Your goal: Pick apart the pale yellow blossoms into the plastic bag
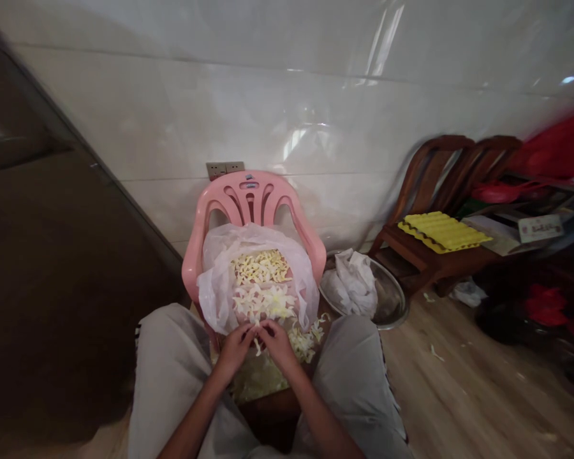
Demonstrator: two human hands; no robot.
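Observation:
My left hand and my right hand meet at the front edge of a pink plastic chair. Both are closed in a pinch on a small pale flower, which hangs between the fingertips. Just beyond the hands, white open flowers lie on a translucent plastic bag spread over the seat. Behind them is a pile of small yellowish-white pieces. More flowers lie below, beside my right hand.
To the right of the pink chair, a metal basin holds a crumpled white bag. Farther right, a wooden chair bears a yellow egg tray. A dark panel stands at the left. A tiled wall rises behind.

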